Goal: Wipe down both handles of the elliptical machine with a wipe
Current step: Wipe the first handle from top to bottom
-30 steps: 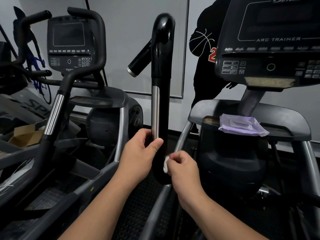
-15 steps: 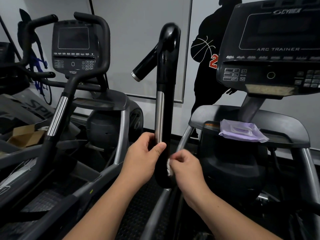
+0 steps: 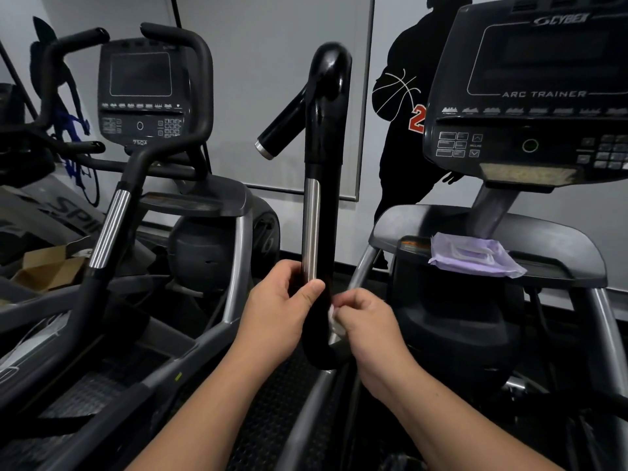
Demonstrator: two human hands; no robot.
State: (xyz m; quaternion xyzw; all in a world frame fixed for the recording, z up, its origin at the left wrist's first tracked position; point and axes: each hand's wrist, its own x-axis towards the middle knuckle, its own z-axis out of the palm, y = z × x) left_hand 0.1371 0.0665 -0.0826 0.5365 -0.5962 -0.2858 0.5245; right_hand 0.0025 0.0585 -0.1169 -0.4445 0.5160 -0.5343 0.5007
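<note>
A tall black handle [image 3: 324, 205] with a steel strip down its left side rises upright in the middle of the view. My left hand [image 3: 278, 312] wraps around its lower part, thumb across the front. My right hand [image 3: 368, 326] pinches a small white wipe [image 3: 332, 316] against the handle's right side, low down near the bend. Most of the wipe is hidden by my fingers. The machine's other handle is out of view.
The Arc Trainer console [image 3: 530, 96] stands at the upper right. A purple wipe packet [image 3: 472, 254] lies on the tray [image 3: 577, 243] beneath it. A second machine with its own handles [image 3: 112, 226] and console [image 3: 141, 91] crowds the left. A cardboard box [image 3: 47, 266] sits at far left.
The view has tilted up slightly, so the handle sits lower in the frame. Both hands stay at the handle's lower part, the right hand shifting slightly with the wipe.
</note>
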